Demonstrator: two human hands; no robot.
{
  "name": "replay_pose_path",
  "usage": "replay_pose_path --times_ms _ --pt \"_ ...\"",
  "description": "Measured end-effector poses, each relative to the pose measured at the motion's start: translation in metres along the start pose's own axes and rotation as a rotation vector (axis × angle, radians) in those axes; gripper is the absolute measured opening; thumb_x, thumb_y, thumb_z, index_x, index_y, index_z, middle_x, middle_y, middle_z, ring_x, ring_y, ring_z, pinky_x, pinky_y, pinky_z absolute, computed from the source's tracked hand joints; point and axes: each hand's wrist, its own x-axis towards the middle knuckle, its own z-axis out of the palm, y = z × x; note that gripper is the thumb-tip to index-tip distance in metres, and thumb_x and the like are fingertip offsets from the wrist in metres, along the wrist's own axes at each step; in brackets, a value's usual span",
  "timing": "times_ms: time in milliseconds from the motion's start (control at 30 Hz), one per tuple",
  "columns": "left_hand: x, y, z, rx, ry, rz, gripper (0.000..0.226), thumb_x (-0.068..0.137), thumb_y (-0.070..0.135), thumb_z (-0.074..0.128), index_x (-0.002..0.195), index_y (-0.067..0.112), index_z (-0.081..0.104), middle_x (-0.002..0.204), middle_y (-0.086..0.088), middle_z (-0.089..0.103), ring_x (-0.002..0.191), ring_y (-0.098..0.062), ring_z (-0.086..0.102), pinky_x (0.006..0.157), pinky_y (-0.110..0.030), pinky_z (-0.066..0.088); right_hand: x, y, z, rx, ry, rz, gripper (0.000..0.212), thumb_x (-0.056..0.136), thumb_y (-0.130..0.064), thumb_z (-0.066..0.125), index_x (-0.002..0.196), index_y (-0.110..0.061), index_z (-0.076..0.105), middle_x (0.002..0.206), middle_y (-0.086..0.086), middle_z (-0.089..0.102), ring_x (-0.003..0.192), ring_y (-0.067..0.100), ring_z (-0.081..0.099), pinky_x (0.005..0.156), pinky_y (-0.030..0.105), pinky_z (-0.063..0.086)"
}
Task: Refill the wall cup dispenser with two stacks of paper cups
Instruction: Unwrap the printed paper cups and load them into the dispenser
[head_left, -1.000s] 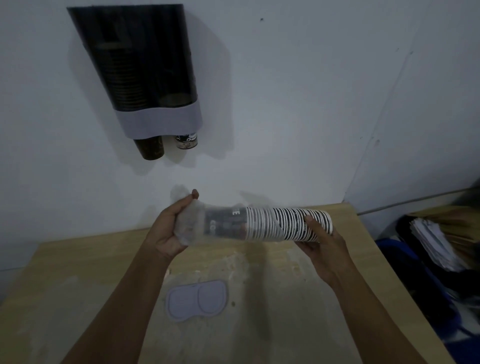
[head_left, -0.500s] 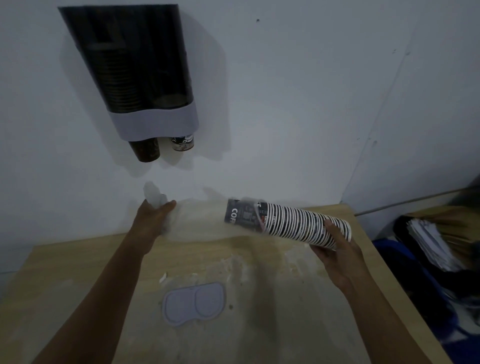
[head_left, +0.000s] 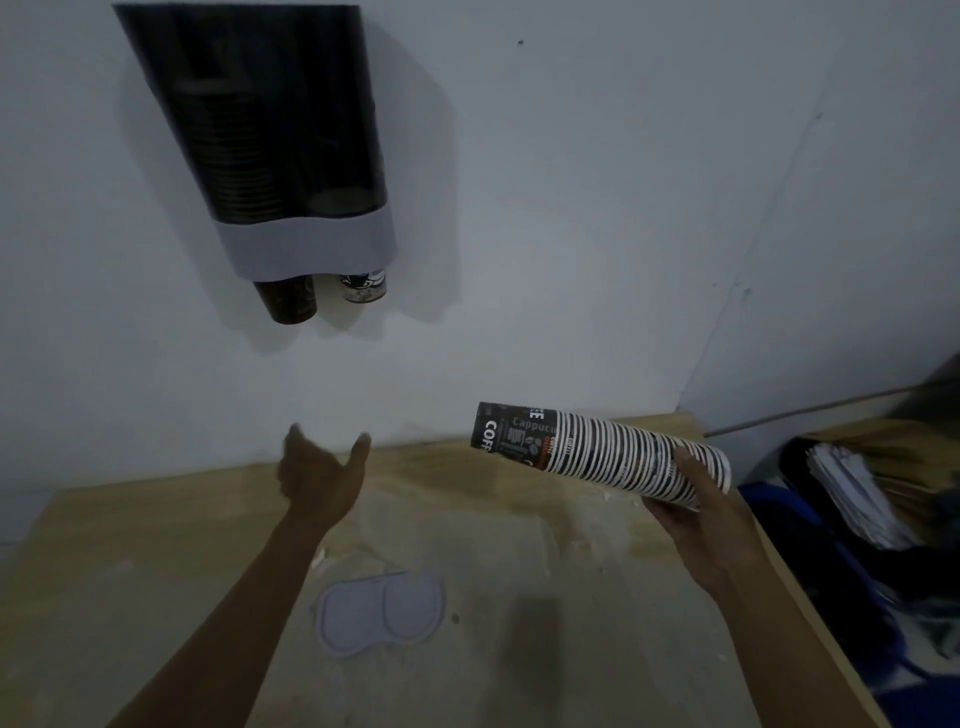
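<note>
My right hand (head_left: 698, 512) grips the rim end of the cup stack (head_left: 597, 449) at four o'clock, my left hand (head_left: 317, 470) hangs loose and empty at seven, and next I judge the stack must rise to the dispenser (head_left: 275, 140) at eleven, whose right tube looks nearly empty.

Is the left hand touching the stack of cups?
Apart. The head view shows the left hand open, with bare wall between it and the cup stack.
</note>
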Motion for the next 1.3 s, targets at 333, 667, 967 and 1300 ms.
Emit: replay_pose_path --times_ms 333,667,967,1300 --pt "-0.085 0.134 -0.028 0.428 -0.76 0.674 0.107 0.062 0.081 0.068 0.151 0.043 0.022 0.153 0.011 0.041 0.133 -0.015 0.047 0.107 -0.04 0.044 -0.005 -0.017 0.057 -0.321 -0.26 -0.003 0.059 0.075 -0.027 0.08 0.128 -0.013 0.061 0.121 0.008 0.071 0.108 0.029 0.069 0.083 0.043 0.059" --pt "-0.094 0.11 -0.032 -0.277 -0.754 0.401 0.068 0.067 0.054 0.085 0.127 0.042 0.057 0.114 0.01 0.072 0.099 -0.012 0.072 0.089 -0.043 0.06 -0.037 -0.027 0.146 -0.332 -0.336 -0.146 0.111 0.061 -0.045 0.082 0.148 -0.043 0.013 0.137 0.001 0.047 0.114 0.022 0.061 0.09 0.042 0.058" --pt "-0.104 0.113 -0.067 -0.688 -0.806 0.189 0.055 0.087 0.056 0.062 0.129 0.021 0.062 0.114 -0.011 0.074 0.099 -0.029 0.072 0.085 -0.04 0.057 -0.071 0.003 0.209 -0.416 -0.518 -0.212 0.092 0.055 -0.048 0.087 0.134 -0.032 0.041 0.119 0.0 0.066 0.103 0.017 0.07 0.086 0.041 0.06" --pt "-0.078 0.112 -0.125 -0.892 -0.977 0.061 0.063 0.085 0.053 0.064 0.128 0.007 0.061 0.107 -0.021 0.07 0.079 -0.03 0.069 0.07 -0.035 0.059 -0.084 -0.001 0.262 -0.413 -0.672 -0.234 0.092 0.057 -0.051 0.085 0.136 -0.037 0.041 0.125 0.003 0.064 0.11 0.022 0.067 0.092 0.049 0.057"
